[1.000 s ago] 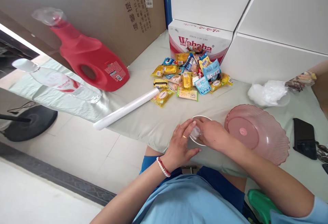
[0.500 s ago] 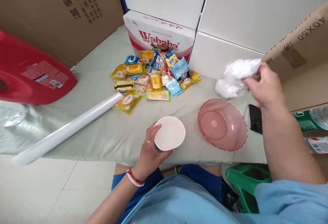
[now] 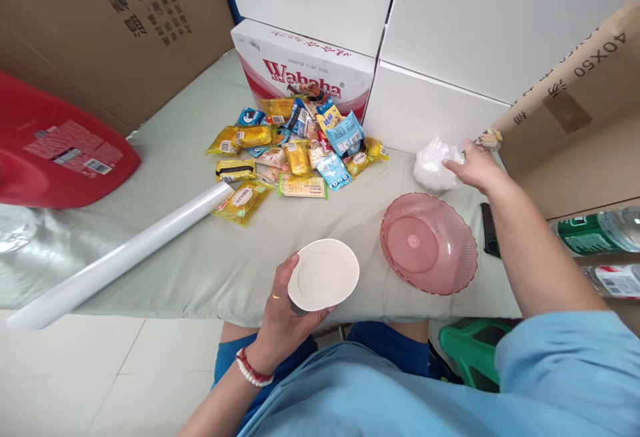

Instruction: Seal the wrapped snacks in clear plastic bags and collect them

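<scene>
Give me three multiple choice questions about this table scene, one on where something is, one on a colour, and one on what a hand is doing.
1. Where is the ribbed dish?
A. right of the white bowl
B. on the Wahaha box
C. on the floor

2. What colour is the ribbed dish?
A. green
B. pink
C. black

3. What is the left hand doing?
A. lying flat
B. gripping the roll
C. holding the white bowl

Answers: 1 A, it sits on the cloth beside the bowl. 2 B, clear pink plastic. 3 C, fingers wrap its rim, while the right hand touches the plastic bag.
</scene>
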`<state>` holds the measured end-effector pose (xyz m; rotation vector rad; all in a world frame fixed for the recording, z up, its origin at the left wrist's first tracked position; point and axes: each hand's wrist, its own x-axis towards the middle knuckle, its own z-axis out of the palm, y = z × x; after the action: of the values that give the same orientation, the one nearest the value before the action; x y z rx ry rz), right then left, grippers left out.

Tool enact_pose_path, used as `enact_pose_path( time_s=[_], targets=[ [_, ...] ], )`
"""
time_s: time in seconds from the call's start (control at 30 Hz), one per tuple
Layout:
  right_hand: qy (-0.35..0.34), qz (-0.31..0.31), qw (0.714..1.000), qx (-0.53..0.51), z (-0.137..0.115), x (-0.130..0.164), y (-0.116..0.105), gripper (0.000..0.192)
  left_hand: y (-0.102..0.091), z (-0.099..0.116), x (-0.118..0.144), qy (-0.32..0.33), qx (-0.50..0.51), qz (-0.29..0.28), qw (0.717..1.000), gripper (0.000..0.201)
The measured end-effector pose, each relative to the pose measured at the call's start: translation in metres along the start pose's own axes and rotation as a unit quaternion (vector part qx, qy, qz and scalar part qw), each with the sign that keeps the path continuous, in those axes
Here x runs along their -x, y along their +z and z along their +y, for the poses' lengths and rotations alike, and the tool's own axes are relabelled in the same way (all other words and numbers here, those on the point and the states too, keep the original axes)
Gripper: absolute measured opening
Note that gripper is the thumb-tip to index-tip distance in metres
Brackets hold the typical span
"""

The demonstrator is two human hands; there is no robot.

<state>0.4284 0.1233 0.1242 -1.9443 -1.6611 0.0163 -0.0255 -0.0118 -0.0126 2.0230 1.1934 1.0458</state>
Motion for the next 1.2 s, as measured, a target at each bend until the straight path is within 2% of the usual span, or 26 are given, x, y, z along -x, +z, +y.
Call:
enact_pose_path(
  time_s=[0.07,0.13,0.2,0.27,0.33,0.4,0.5,0.57,0.63,0.7,0.73,0.77,0.83,0.9,0.97,1.0,1.07,1.1,1.2],
  targets=[
    [0.036,0.0,0.998,0.057,-0.013,0.039,-0.033,0.059,-0.002,0.002,-0.001,0.0,-0.001,0.006,1.0,0.103],
    [0.061,0.014,0.995,0.077,-0.028,0.094,-0.058,0.045,-0.004,0.002,-0.003,-0.004,-0.007,0.014,1.0,0.101],
    [0.01,-0.026,0.997,0.071,-0.04,0.155,-0.069,0.025,-0.007,0.0,-0.006,-0.013,-0.019,0.03,0.999,0.098],
    [-0.031,-0.054,0.997,0.037,-0.051,0.21,-0.065,0.02,-0.009,0.0,-0.008,-0.024,-0.028,0.052,0.998,0.094],
    [-0.062,-0.072,0.995,0.016,-0.063,0.251,-0.053,0.024,-0.011,0.006,-0.012,-0.033,-0.026,0.066,0.997,0.092],
    [-0.092,-0.066,0.994,-0.003,-0.079,0.275,-0.038,0.041,-0.01,0.02,-0.017,-0.015,-0.011,0.065,0.998,0.095],
    [-0.155,-0.002,0.987,-0.044,-0.106,0.287,-0.024,0.072,-0.002,0.053,-0.028,0.087,0.053,0.02,0.995,0.102],
    [-0.215,0.005,0.975,-0.063,-0.12,0.282,-0.025,0.073,0.007,0.077,-0.037,0.162,0.105,-0.03,0.981,0.105],
    [-0.265,-0.029,0.961,-0.076,-0.127,0.273,-0.032,0.055,0.015,0.095,-0.043,0.224,0.134,-0.076,0.962,0.106],
    [-0.275,-0.062,0.956,-0.075,-0.125,0.265,-0.043,0.038,0.019,0.103,-0.046,0.273,0.131,-0.102,0.948,0.107],
    [-0.265,-0.058,0.961,-0.063,-0.12,0.263,-0.05,0.034,0.019,0.102,-0.045,0.289,0.118,-0.106,0.944,0.106],
    [-0.24,-0.036,0.969,-0.04,-0.113,0.264,-0.056,0.03,0.018,0.098,-0.043,0.296,0.098,-0.103,0.945,0.104],
    [-0.141,0.024,0.989,0.032,-0.092,0.268,-0.068,0.021,0.011,0.08,-0.037,0.269,0.043,-0.083,0.959,0.094],
    [-0.005,0.07,0.993,0.097,-0.063,0.268,-0.078,0.011,0.001,0.052,-0.029,0.194,-0.029,-0.059,0.979,0.081],
    [0.118,0.069,0.981,0.139,-0.029,0.252,-0.084,0.02,-0.006,0.02,-0.021,0.102,-0.109,-0.025,0.988,0.067],
    [0.161,0.058,0.973,0.155,-0.012,0.234,-0.086,0.024,-0.007,0.006,-0.018,0.069,-0.143,-0.009,0.987,0.06],
    [0.218,0.02,0.958,0.185,0.021,0.176,-0.089,0.023,-0.005,-0.016,-0.014,0.043,-0.198,0.014,0.979,0.048],
    [0.232,0.007,0.952,0.201,0.036,0.139,-0.091,0.021,-0.003,-0.022,-0.014,0.048,-0.224,0.022,0.973,0.043],
    [0.228,0.034,0.951,0.206,0.07,0.021,-0.098,0.014,0.007,-0.026,-0.015,0.089,-0.292,0.03,0.952,0.032]
  ],
)
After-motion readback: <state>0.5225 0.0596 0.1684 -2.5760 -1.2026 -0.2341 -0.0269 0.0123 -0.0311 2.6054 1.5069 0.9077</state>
